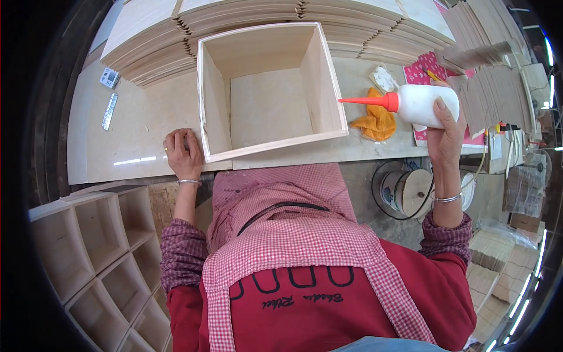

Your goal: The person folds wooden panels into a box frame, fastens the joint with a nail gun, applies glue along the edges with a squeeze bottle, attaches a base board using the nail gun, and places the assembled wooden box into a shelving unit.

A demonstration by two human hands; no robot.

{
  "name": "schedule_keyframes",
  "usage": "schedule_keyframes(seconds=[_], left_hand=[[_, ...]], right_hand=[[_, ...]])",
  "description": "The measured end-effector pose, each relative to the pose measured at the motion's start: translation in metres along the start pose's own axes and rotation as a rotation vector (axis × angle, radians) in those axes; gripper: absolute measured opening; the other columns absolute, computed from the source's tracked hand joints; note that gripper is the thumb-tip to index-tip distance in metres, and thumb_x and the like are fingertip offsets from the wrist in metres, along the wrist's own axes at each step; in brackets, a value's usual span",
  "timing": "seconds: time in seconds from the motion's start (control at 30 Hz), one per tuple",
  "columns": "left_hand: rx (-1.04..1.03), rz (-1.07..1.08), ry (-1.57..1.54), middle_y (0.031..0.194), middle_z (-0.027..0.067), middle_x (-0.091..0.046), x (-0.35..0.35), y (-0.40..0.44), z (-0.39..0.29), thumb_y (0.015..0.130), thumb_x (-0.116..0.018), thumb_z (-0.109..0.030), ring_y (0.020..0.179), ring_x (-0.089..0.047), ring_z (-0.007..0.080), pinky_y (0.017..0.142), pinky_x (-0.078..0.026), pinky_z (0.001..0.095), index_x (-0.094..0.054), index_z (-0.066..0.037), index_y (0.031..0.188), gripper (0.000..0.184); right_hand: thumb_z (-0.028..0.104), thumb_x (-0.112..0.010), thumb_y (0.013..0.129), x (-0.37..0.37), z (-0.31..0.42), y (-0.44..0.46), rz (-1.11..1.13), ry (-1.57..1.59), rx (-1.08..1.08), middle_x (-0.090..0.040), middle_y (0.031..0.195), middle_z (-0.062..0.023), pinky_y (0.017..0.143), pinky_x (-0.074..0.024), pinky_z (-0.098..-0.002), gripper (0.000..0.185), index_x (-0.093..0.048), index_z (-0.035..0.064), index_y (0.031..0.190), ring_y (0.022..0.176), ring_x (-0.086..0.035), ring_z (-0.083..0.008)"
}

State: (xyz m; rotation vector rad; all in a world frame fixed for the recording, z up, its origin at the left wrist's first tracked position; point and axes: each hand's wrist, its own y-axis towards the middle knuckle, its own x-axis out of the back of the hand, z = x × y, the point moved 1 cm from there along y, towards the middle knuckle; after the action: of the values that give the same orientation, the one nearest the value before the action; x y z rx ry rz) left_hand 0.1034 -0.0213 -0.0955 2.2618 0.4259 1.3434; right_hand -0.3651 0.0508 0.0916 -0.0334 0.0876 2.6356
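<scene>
A light wooden box (pixel 270 100) with an open top stands on the worktable, its front edge near the table edge. My right hand (pixel 443 126) is closed around a white squeeze bottle (pixel 425 105), held on its side. The bottle's long red nozzle points left, its tip at the box's right wall. My left hand (pixel 183 154) rests on the table just left of the box's front left corner, its fingers curled together with nothing visible in them.
Stacked thin boards (pixel 252 29) line the back of the table. An orange cloth (pixel 375 117) lies right of the box, near more board stacks (pixel 498 100). A small ruler-like strip (pixel 109 111) lies at left. Wooden compartment boxes (pixel 97 252) stand lower left, a reel (pixel 407 190) lower right.
</scene>
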Motion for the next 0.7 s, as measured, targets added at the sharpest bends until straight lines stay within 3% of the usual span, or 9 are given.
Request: schedule_keyframes(seconds=[0.43, 0.53, 0.7], left_hand=[[-0.058, -0.036, -0.04, 0.095, 0.0062, -0.059, -0.019, 0.004, -0.015, 0.083, -0.06, -0.007, 0.082, -0.055, 0.0258, 0.072, -0.047, 0.035, -0.063, -0.009, 0.091, 0.008], [-0.014, -0.082, -0.041, 0.094, 0.0065, -0.059, -0.02, 0.004, -0.023, 0.081, -0.061, -0.006, 0.08, -0.055, 0.0264, 0.07, -0.047, 0.0351, -0.063, -0.009, 0.09, 0.009], [0.023, -0.097, -0.024, 0.093, 0.0058, -0.058, -0.013, -0.001, -0.024, 0.08, -0.063, -0.006, 0.078, -0.055, 0.0258, 0.067, -0.047, 0.035, -0.063, -0.01, 0.089, 0.01]], right_hand=[[0.016, -0.058, 0.083, 0.037, 0.011, -0.042, -0.035, -0.075, 0.028, -0.053, 0.121, -0.0164, 0.089, -0.0474, -0.0341, 0.053, -0.046, -0.001, 0.132, 0.105, -0.055, -0.0256], [0.017, -0.057, 0.085, 0.011, 0.017, -0.038, -0.054, 0.016, -0.031, -0.052, 0.125, -0.0166, 0.091, -0.0469, -0.0349, 0.054, -0.043, -0.0013, 0.134, 0.109, -0.054, -0.0257], [0.022, -0.056, 0.086, -0.068, 0.018, -0.047, 0.181, -0.034, 0.026, -0.051, 0.127, -0.0173, 0.092, -0.0467, -0.0354, 0.057, -0.042, -0.0017, 0.135, 0.112, -0.053, -0.0261]])
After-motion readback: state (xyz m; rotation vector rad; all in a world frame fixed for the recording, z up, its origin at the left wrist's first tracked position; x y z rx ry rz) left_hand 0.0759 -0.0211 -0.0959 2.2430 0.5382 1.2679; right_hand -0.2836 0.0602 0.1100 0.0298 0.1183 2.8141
